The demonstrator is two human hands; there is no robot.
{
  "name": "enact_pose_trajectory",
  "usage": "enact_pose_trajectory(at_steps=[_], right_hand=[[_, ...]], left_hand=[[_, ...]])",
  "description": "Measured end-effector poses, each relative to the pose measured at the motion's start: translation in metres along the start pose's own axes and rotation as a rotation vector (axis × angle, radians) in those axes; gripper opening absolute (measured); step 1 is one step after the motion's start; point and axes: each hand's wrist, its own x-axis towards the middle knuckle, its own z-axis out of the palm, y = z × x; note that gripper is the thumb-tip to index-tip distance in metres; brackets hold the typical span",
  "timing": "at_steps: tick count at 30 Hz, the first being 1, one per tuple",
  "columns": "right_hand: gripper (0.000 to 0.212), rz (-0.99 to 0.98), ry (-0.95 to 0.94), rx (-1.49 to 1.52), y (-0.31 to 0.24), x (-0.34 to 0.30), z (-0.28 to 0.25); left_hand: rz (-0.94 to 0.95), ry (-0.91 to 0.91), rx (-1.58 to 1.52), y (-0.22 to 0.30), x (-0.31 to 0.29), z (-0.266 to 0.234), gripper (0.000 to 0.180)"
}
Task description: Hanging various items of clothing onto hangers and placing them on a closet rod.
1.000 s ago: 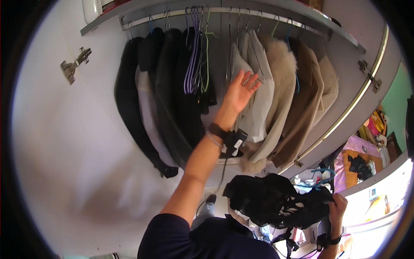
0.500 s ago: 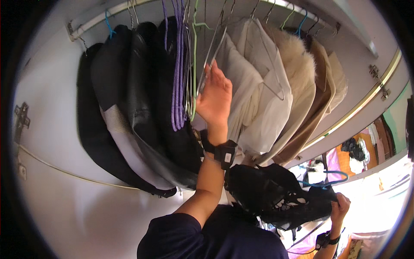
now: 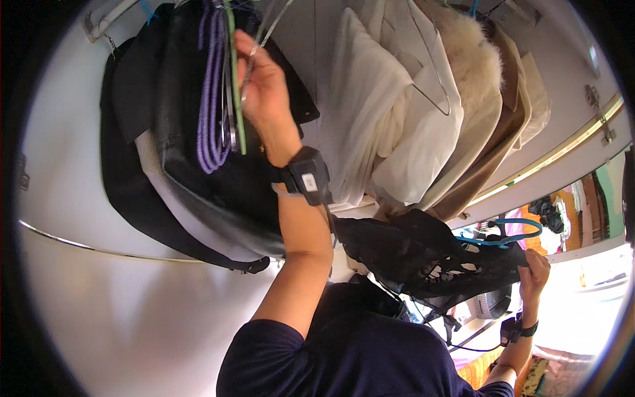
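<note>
My left hand (image 3: 266, 86) is raised among the hangers, its fingers curled around a silver wire hanger (image 3: 247, 74). Pressed close beside it are a green hanger (image 3: 236, 86) and several purple hangers (image 3: 211, 99), with no clothes seen on them. Low on the right, my right hand (image 3: 534, 272) grips the edge of a black garment (image 3: 403, 255) with cut-out holes. A blue hanger (image 3: 519, 231) sticks out of the garment's top, and the cloth stretches left toward my body.
Dark coats and jackets (image 3: 178, 145) hang at the left of the closet. White garments (image 3: 417, 145), a cream coat with a fur collar (image 3: 471, 59) and a brown coat (image 3: 506, 129) hang at the right. An open door with a hinge (image 3: 600, 112) borders the right side.
My left hand has shifted left, pushing the wire, green and purple hangers against the dark coats. The gap before the white garments has widened. My right hand still holds the black garment, now slightly higher.
</note>
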Motion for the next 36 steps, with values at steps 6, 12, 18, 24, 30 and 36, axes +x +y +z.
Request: enact_pose_trajectory(at_steps=[6, 12, 18, 24, 30, 36], right_hand=[[0.016, -0.045, 0.107, 0.054, 0.015, -0.019, -0.003], [0.014, 0.044, 0.074, 0.044, 0.02, -0.026, -0.01], [0.014, 0.013, 0.04, 0.062, 0.03, -0.033, -0.011], [0.013, 0.045, -0.007, 0.109, 0.039, -0.044, -0.018], [0.011, 0.256, -0.051, 0.232, 0.036, -0.043, -0.002], [0.01, 0.482, -0.248, 0.408, 0.022, -0.025, 0.003]], left_hand=[[0.096, 0.043, 0.385, 0.007, -0.019, -0.014, 0.063], [-0.072, 0.052, 0.386, -0.008, -0.065, -0.039, 0.074], [-0.33, 0.15, 0.765, -0.04, -0.102, -0.065, 0.057], [-0.182, 0.039, 1.922, -0.129, -0.065, -0.063, 0.048], [-0.445, 0.003, 2.357, -0.15, -0.03, -0.075, 0.036], [-0.08, 0.174, 2.297, -0.099, -0.031, -0.046, 0.017]])
